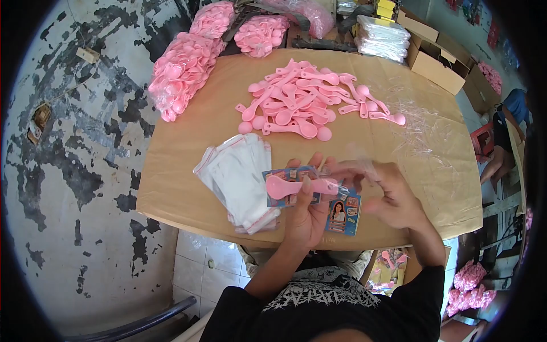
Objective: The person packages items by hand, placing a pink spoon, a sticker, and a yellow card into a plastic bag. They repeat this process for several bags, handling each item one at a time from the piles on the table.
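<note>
My left hand (307, 214) holds a pink spoon (285, 187) lying across a blue printed card, with the thumb pressed on the spoon. Close beside it on the right, my right hand (387, 191) is blurred by motion, its fingers near the spoon's handle end and some clear plastic. Below and between the hands lie more blue printed cards (344, 214) on the brown table. To the left of my left hand is a stack of clear plastic bags (239, 179). A heap of pink spoons (296, 100) lies beyond both hands.
Bagged pink spoons (185, 71) stand at the table's back left. Thin clear plastic strips (419, 128) lie on the right. Wrapped packs (382, 37) and an open cardboard box (436, 62) are at the back right. Another person's legs (498, 162) show at far right.
</note>
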`<state>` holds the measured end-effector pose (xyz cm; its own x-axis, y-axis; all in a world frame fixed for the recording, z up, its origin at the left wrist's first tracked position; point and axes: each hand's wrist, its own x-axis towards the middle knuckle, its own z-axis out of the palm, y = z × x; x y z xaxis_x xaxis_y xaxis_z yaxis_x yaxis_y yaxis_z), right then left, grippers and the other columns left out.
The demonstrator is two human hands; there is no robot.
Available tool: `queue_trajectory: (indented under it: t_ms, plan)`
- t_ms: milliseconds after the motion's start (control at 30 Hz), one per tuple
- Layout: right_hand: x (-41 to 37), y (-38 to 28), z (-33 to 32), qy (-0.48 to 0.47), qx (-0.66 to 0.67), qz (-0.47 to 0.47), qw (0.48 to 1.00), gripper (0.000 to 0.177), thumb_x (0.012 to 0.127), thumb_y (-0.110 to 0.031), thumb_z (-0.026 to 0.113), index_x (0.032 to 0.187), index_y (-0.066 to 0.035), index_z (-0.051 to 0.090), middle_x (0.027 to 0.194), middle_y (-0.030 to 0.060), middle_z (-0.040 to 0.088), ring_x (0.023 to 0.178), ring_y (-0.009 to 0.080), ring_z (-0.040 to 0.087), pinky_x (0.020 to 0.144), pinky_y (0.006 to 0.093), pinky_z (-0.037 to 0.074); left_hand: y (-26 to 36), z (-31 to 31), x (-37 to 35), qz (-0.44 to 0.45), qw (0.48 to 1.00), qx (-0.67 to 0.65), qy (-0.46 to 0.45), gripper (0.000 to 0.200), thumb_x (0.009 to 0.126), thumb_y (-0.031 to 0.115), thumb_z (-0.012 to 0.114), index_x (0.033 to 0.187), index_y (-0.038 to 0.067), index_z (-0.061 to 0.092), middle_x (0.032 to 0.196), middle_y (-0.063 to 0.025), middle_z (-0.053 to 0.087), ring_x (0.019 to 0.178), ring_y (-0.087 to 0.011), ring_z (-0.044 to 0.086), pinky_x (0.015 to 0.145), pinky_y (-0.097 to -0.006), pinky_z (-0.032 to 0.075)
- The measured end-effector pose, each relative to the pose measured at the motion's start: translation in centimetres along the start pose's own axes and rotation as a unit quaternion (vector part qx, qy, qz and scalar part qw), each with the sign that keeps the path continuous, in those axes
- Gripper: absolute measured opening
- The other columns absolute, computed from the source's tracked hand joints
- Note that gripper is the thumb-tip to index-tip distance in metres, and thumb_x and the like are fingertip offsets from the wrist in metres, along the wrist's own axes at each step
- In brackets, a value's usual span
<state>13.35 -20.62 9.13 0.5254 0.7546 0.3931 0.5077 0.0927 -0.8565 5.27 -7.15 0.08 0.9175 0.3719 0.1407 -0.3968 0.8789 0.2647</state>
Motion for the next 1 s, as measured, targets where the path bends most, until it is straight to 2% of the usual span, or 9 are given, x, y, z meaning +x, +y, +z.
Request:
queue_trajectory:
  t_ms: [67,200,233,300,400,600,833,933,1000]
  plan:
    - [0.8,-0.6,-0.8,-0.016,-0.191,-0.078,0.978,0.012,0.093,-0.007,0.060,0.100,-0.001,0.067,0.084,0.0067,0.071,0.084,0.0114,0.066,0.068,0.0252,0.050,0.1,0.4,-0.4,-0.027,1.000,0.012,-0.009,0.062,0.094,0.017,0.061,0.143,0.013,0.024,0.147,-0.0196,0.034,0.136,-0.0326,0.036,0.112,-0.0486,0.034]
    - [2.2,-6.1,-4.0,0.104,-0.134,-0.075,0.983,0.006,0.087,-0.003,0.063,0.089,-0.002,0.068,0.079,0.0090,0.069,0.066,0.0167,0.065,0.058,0.0272,0.050,0.8,-1.8,-0.2,-0.016,0.997,0.025,-0.069,0.084,0.089,0.026,0.068,0.149,0.007,0.012,0.150,-0.0215,0.029,0.139,-0.0335,0.032,0.115,-0.0448,0.027]
    - [2.5,-6.3,-4.5,0.097,-0.176,-0.083,0.976,0.005,0.086,-0.003,0.064,0.088,-0.002,0.068,0.078,0.0093,0.068,0.063,0.0172,0.065,0.055,0.0274,0.049,1.2,-1.6,0.1,0.041,0.976,0.195,-0.083,0.085,0.088,0.027,0.069,0.149,0.005,0.013,0.150,-0.0219,0.028,0.139,-0.0337,0.032,0.115,-0.0434,0.026]
    - [3.0,-5.8,-4.8,0.047,-0.273,-0.098,0.956,0.003,0.082,-0.003,0.068,0.085,-0.003,0.069,0.074,0.0091,0.067,0.060,0.0172,0.062,0.051,0.0274,0.046,1.9,-0.6,0.2,0.148,0.845,0.505,-0.098,0.086,0.087,0.027,0.071,0.148,0.002,0.016,0.151,-0.0226,0.027,0.140,-0.0343,0.030,0.115,-0.0406,0.023]
    - [3.2,-4.3,-3.3,-0.051,-0.284,-0.051,0.956,0.008,0.083,-0.009,0.068,0.080,-0.002,0.068,0.070,0.0113,0.064,0.054,0.0207,0.059,0.049,0.0301,0.044,1.9,2.8,-0.4,0.057,0.696,0.701,-0.146,0.071,0.090,0.018,0.066,0.144,-0.002,0.025,0.145,-0.0214,0.036,0.135,-0.0308,0.039,0.109,-0.0364,0.032]
    - [4.3,-2.2,-3.1,0.099,-0.188,-0.069,0.975,0.014,0.082,-0.007,0.071,0.095,-0.002,0.069,0.083,0.0049,0.069,0.067,0.0087,0.061,0.057,0.0235,0.045,1.6,1.2,-0.6,-0.256,0.832,0.474,-0.129,0.044,0.098,0.010,0.053,0.136,-0.005,0.036,0.126,-0.0116,0.055,0.116,-0.0172,0.055,0.094,-0.0291,0.044]
    - [3.8,-0.4,-4.9,-0.130,-0.094,0.096,0.982,0.010,0.086,-0.001,0.067,0.095,-0.001,0.068,0.083,0.0047,0.071,0.074,0.0081,0.065,0.062,0.0236,0.049,1.3,2.6,-0.6,-0.138,0.869,0.462,-0.108,0.032,0.103,0.012,0.044,0.130,-0.003,0.045,0.113,-0.0095,0.060,0.103,-0.0125,0.060,0.086,-0.0259,0.048]
    - [3.6,0.3,-4.2,-0.089,-0.065,0.098,0.989,0.012,0.083,-0.001,0.069,0.095,-0.002,0.068,0.087,0.0057,0.070,0.078,0.0134,0.066,0.064,0.0273,0.051,1.8,3.3,0.9,-0.085,0.850,0.515,-0.063,0.034,0.104,0.014,0.038,0.134,-0.002,0.043,0.115,-0.0121,0.062,0.100,-0.0134,0.062,0.084,-0.0247,0.049]
    - [3.8,1.5,-3.9,0.025,-0.226,-0.064,0.972,0.013,0.081,-0.004,0.069,0.094,-0.004,0.066,0.088,0.0061,0.066,0.078,0.0196,0.065,0.065,0.0312,0.052,1.2,3.6,1.1,-0.054,0.872,0.483,-0.050,0.034,0.104,0.013,0.038,0.134,-0.002,0.043,0.113,-0.0121,0.063,0.099,-0.0133,0.062,0.083,-0.0244,0.050]
